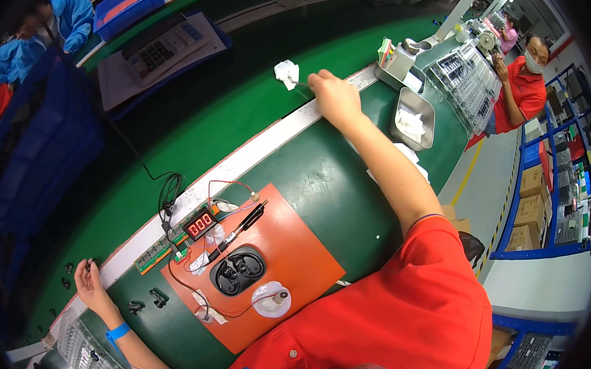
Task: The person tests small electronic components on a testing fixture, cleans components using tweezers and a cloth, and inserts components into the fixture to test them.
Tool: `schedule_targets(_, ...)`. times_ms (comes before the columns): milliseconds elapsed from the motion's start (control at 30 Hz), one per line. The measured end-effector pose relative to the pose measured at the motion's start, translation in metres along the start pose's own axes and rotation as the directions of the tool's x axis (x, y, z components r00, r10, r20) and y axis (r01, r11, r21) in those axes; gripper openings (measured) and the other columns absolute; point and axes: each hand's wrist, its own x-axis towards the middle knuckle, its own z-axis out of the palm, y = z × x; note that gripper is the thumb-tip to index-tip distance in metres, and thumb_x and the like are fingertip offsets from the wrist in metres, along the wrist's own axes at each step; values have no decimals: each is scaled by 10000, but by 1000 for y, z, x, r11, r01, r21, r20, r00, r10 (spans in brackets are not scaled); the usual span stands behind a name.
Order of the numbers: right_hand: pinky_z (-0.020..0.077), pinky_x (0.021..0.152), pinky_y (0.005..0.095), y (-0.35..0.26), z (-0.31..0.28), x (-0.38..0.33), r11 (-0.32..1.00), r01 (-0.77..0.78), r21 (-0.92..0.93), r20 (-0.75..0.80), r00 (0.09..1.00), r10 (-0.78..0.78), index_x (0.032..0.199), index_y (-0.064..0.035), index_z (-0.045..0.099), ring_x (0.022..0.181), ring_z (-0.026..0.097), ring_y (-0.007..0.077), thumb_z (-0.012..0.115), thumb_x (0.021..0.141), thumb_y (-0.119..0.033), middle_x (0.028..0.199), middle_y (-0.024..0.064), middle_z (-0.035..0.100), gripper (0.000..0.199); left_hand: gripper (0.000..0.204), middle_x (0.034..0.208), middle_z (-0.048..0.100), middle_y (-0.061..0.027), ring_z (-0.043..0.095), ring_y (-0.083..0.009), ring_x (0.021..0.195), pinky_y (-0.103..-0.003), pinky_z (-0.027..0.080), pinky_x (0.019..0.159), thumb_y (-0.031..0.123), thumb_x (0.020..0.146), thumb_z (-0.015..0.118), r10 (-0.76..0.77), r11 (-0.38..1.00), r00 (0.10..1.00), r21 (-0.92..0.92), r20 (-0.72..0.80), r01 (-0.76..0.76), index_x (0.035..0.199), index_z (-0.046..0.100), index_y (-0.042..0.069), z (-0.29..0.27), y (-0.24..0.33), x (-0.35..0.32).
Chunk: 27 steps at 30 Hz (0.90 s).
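My left hand [93,291], with a blue band at the wrist, pinches a small black part [89,265] over the bench's far left edge. Several similar black pieces [65,283] lie just beyond it, and black earpieces [158,298] rest on the bench nearer me. My right hand [335,99] is stretched far forward, its fingers closed on a thin, slender tool. The tool points toward a crumpled white wipe [287,74] on the green surface ahead; whether it touches is unclear. Between my arms, a black earphone case [238,270] holding dark earpieces sits on an orange mat [290,236].
A small red digital display [199,225] with wires stands by the mat, next to a black pen [251,217]. A white round pad [271,299] lies on the mat. Beyond my right arm are a metal tray of wipes [414,117] and plastic trays [463,80]. Co-workers sit at both sides.
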Motion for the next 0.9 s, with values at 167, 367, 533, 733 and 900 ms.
schedule_targets(167, 539, 578, 452, -52, -6, -30, 979, 185, 84, 85, 978, -192, 938, -120, 616, 719, 661, 330, 527, 806, -74, 919, 101, 606, 165, 269, 1086, 644, -113, 605, -156, 1020, -264, 474, 934, 42, 918, 641, 16, 1000, 1000, -12, 19, -16, 1174, 583, -19, -5, -5, -4)
schedule_targets(367, 542, 588, 453, -13, 11, -11, 995, -94, 42, -7, 996, 94, 920, -104, 601, 708, 658, 341, 530, 800, -69, 922, 106, 598, 143, 263, 1076, 646, -106, 608, -154, 1016, -264, 477, 932, 23, 900, 656, 25, 1000, 1000, -9, 1, -25, 1152, 591, -15, 0, 0, 1)
schedule_targets(533, 538, 586, 458, -84, 9, -30, 936, 232, 263, 39, 967, -251, 914, -101, 602, 717, 654, 339, 536, 810, -88, 928, 102, 596, 124, 268, 1083, 646, -106, 611, -154, 1013, -261, 477, 929, 7, 885, 669, 28, 999, 999, -32, 15, -28, 1142, 595, -12, 2, -3, -3)
schedule_targets(733, 531, 577, 456, -38, 11, -10, 985, 61, 162, -2, 998, -61, 895, -109, 603, 746, 654, 319, 558, 796, -88, 946, 73, 599, 111, 268, 1084, 645, -108, 614, -156, 1014, -263, 479, 932, 1, 883, 669, 18, 1000, 1000, -7, -4, -18, 1139, 593, -17, 3, 6, -6)
schedule_targets(900, 526, 569, 429, -76, 0, -17, 953, 236, 191, 36, 968, -247, 888, -123, 625, 737, 654, 305, 555, 801, -92, 944, 56, 603, 116, 263, 1083, 648, -111, 615, -158, 1020, -268, 482, 936, -4, 883, 666, 24, 1000, 1000, -14, 14, -24, 1136, 594, -21, 5, 6, -3)
